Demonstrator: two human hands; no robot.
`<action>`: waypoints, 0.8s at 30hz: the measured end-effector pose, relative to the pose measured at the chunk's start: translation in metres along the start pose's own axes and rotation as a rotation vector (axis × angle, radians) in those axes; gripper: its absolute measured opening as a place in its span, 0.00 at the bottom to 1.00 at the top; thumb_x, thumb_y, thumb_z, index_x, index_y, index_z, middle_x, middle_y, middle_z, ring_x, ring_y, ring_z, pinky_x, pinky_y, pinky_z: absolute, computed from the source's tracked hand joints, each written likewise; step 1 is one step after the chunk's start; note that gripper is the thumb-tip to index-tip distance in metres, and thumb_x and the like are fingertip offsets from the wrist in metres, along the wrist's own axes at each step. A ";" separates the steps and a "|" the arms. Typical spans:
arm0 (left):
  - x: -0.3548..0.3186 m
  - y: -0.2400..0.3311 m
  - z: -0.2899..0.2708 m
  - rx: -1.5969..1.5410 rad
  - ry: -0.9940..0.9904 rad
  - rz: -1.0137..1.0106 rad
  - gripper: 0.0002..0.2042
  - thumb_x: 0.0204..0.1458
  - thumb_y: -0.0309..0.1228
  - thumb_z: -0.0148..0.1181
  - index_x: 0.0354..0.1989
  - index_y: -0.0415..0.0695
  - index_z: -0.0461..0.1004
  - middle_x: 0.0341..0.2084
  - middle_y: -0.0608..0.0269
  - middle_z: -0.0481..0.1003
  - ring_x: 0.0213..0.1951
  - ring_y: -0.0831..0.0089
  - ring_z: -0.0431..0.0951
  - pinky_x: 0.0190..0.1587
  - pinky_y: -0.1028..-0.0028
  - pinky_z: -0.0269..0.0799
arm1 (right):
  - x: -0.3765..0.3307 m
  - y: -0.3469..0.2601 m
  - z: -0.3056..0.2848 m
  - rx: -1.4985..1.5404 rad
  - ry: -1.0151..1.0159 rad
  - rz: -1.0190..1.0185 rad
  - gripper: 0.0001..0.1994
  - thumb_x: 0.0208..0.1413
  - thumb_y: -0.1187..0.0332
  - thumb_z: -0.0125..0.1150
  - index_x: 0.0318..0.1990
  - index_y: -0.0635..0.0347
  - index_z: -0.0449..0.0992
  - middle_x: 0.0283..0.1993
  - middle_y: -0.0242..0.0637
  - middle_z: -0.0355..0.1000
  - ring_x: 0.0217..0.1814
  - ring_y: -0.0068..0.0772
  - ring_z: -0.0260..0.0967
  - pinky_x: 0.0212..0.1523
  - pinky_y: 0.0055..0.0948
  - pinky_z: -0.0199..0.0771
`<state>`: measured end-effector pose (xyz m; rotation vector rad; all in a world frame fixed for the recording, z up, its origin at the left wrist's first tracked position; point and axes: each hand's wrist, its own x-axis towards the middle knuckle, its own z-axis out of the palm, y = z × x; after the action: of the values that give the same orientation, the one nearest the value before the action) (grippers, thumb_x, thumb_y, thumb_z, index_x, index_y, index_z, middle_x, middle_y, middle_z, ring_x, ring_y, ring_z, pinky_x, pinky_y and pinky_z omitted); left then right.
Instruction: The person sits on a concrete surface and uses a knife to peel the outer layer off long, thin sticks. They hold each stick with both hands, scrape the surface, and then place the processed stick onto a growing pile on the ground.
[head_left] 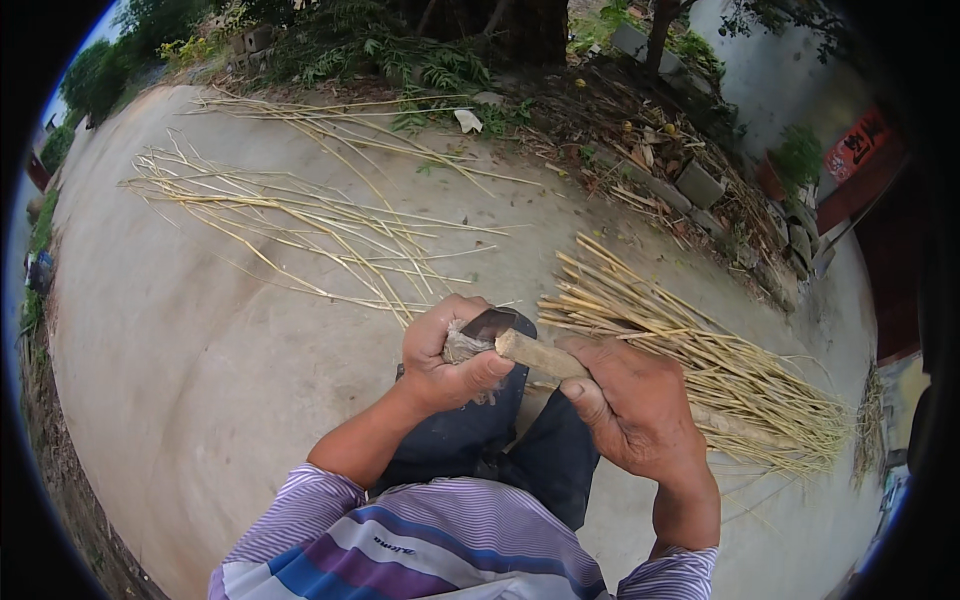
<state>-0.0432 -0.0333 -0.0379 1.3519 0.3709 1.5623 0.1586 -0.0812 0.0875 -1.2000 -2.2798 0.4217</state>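
Head view: my right hand [635,395] is wrapped around a wooden pole [545,358], thumb pressed along its near side, with the pale cut end jutting out past my thumb tip toward my other fingers. My left hand [445,350] is curled around a dark blade [488,325] bound in ragged whitish wrapping [463,347], thumb reaching toward the pole's end. Whether the edge touches the wood I can't tell; the contact is too small to make out.

I'd expect the pole to be stiff, fairly light, dry and not slippery; best held where my right fingers are, back from the cut end. The blade seems thin and hard, safest gripped by its wrapping. The pole looks round, tan and rough-skinned, thicker than the yellow stalks [640,300] lying beyond my right knuckles.
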 end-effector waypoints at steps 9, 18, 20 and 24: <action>0.017 0.004 0.020 0.050 0.031 0.185 0.20 0.52 0.41 0.69 0.35 0.38 0.67 0.25 0.56 0.73 0.25 0.72 0.72 0.27 0.73 0.68 | 0.007 -0.012 -0.005 -0.163 0.039 -0.089 0.20 0.55 0.64 0.65 0.53 0.62 0.72 0.28 0.39 0.66 0.26 0.42 0.69 0.26 0.37 0.68; 0.022 0.007 0.013 0.031 -0.089 0.260 0.17 0.48 0.31 0.73 0.38 0.38 0.70 0.29 0.56 0.75 0.29 0.71 0.74 0.32 0.73 0.71 | 0.012 -0.016 -0.012 -0.001 -0.005 -0.042 0.15 0.56 0.62 0.64 0.48 0.59 0.74 0.28 0.39 0.68 0.27 0.41 0.70 0.25 0.37 0.68; 0.022 0.008 0.013 0.022 -0.103 0.245 0.17 0.48 0.32 0.73 0.38 0.38 0.70 0.29 0.56 0.75 0.28 0.71 0.75 0.31 0.73 0.71 | 0.011 -0.017 -0.012 -0.009 -0.024 -0.040 0.14 0.56 0.62 0.64 0.46 0.59 0.74 0.28 0.39 0.68 0.27 0.41 0.70 0.25 0.37 0.68; 0.016 0.015 0.022 0.015 -0.054 0.194 0.18 0.47 0.33 0.74 0.38 0.39 0.70 0.28 0.58 0.75 0.29 0.72 0.75 0.32 0.74 0.71 | 0.011 -0.019 -0.009 -0.109 0.033 -0.061 0.13 0.56 0.62 0.64 0.43 0.59 0.74 0.27 0.38 0.68 0.25 0.41 0.70 0.23 0.37 0.68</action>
<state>-0.0292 -0.0352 -0.0106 1.4739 0.2235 1.6802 0.1460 -0.0827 0.1073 -1.1780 -2.3302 0.2559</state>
